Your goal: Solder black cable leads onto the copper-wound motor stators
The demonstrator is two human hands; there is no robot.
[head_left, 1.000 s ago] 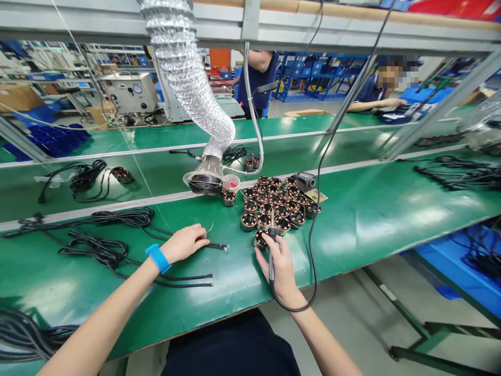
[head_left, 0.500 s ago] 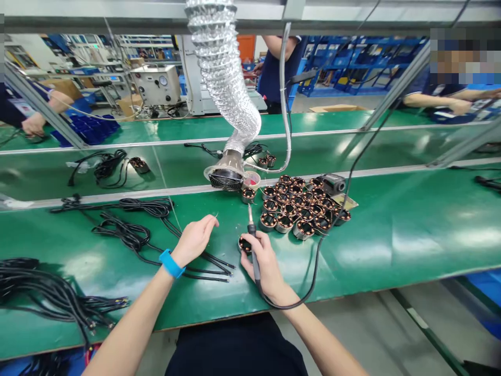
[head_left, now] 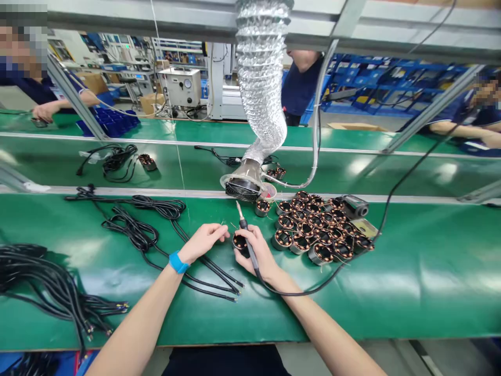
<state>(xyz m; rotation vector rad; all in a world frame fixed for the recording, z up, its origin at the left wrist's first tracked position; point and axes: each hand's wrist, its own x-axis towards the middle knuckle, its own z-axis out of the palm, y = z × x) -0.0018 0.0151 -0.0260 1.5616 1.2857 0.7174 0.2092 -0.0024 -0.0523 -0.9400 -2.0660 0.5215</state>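
My right hand [head_left: 258, 253] holds a soldering iron [head_left: 250, 250], its tip pointing up and away, and its fingers also grip a round motor stator [head_left: 238, 243] on the green table [head_left: 376, 297]. Just left of the stator, my left hand [head_left: 207, 241] is closed in a pinch, with a thin wire end showing at its fingertips. A single stator [head_left: 262, 208] stands beyond my right hand. To the right is a cluster of copper-wound stators [head_left: 315, 224].
Black cables [head_left: 133, 230] lie left of my hands, with a thicker bundle [head_left: 43, 287] at the far left. A fan nozzle [head_left: 243, 180] on a silver duct hangs ahead. The iron's cord [head_left: 324, 284] crosses rightward. Other people work across the table.
The view has shifted, moving the scene rightward. My left hand has come closer to the held stator. The soldering iron now leans further left, still in my right hand.
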